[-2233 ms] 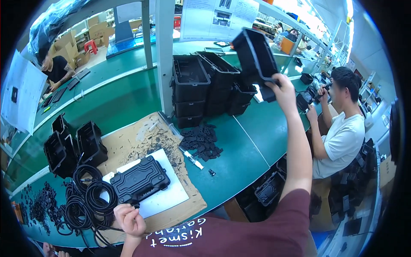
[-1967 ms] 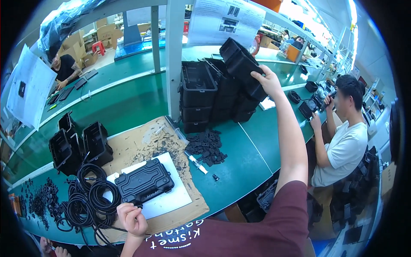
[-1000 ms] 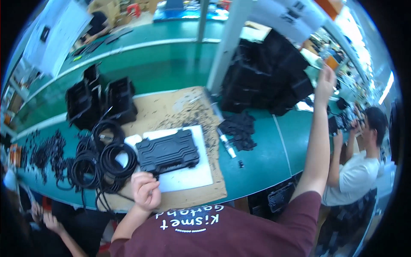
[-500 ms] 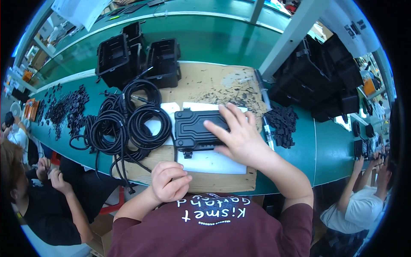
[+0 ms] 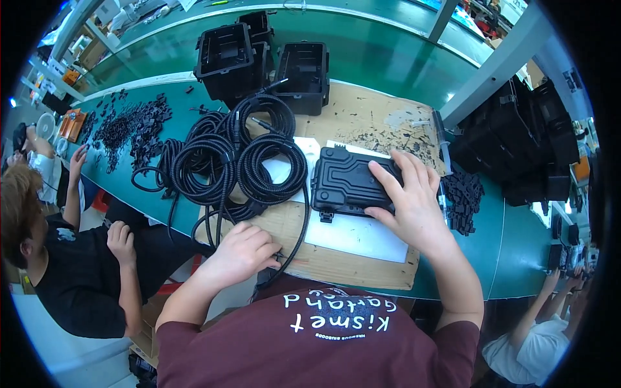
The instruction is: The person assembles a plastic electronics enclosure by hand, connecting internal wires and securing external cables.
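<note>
A black ribbed plastic case (image 5: 346,183) lies flat on a white sheet (image 5: 354,235) over a cardboard mat (image 5: 372,123). My right hand (image 5: 409,200) rests on the case's right half, fingers spread and thumb at its near edge. My left hand (image 5: 240,251) sits curled on the cardboard's near edge. Its fingers are closed over the end of a black corrugated cable (image 5: 299,227) that runs up to the coils (image 5: 239,161) left of the case.
Open black boxes (image 5: 259,59) stand behind the coils. Small black parts (image 5: 126,126) are scattered far left and piled (image 5: 462,197) right of the case. Stacked black boxes (image 5: 527,152) sit at right. A seated person (image 5: 71,258) is at left, another (image 5: 537,336) at lower right.
My right arm came down from the stacked black boxes at the far right and its hand now lies on the case. The view swung down onto the mat. The left hand stayed curled.
</note>
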`<control>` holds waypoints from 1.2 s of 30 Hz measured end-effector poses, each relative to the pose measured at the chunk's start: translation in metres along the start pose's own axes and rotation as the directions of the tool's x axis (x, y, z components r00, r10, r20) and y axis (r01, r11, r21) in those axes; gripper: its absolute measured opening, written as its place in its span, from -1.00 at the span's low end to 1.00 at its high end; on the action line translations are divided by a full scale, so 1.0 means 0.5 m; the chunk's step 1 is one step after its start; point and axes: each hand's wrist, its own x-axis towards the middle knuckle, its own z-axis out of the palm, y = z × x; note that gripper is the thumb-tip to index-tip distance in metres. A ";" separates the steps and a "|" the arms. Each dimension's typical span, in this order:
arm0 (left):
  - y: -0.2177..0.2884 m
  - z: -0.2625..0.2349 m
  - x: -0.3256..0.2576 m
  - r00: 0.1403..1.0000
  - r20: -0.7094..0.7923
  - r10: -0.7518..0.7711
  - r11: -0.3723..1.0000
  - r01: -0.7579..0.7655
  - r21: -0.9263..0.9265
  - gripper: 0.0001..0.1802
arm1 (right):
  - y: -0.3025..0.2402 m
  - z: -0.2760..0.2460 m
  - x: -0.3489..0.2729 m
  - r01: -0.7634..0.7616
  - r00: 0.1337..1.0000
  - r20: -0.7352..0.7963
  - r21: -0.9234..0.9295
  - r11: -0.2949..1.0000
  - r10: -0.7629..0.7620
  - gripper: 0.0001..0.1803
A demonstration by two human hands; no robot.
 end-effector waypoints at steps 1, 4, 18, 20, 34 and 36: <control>-0.004 -0.006 0.000 1.000 0.000 0.003 1.000 -0.003 -0.006 -0.56 | -0.003 -0.001 -0.005 -0.004 1.000 0.005 -0.002 1.000 0.004 -0.25; -0.011 -0.030 0.000 0.988 -0.154 -0.017 0.993 0.000 -0.114 -0.62 | -0.024 -0.014 -0.023 0.207 0.951 -0.247 0.068 0.976 -0.185 -0.34; -0.051 -0.068 -0.023 0.826 -0.551 -0.120 0.934 -0.094 -0.345 -0.42 | -0.165 0.107 -0.041 0.334 0.887 0.074 0.581 0.742 -0.457 -0.41; -0.048 -0.102 -0.020 0.902 -0.412 -0.132 0.842 -0.117 -0.527 -0.49 | -0.159 0.116 -0.043 0.342 0.895 0.032 0.592 0.730 -0.445 -0.49; -0.131 -0.079 0.229 0.958 -0.209 -0.196 0.902 0.259 0.345 -0.42 | -0.206 0.080 -0.034 0.651 0.754 -0.245 0.406 0.642 -0.609 -0.76; -0.127 -0.082 0.230 0.944 -0.239 -0.229 0.905 0.297 0.305 -0.42 | -0.206 0.084 -0.044 0.657 0.752 -0.268 0.384 0.649 -0.602 -0.73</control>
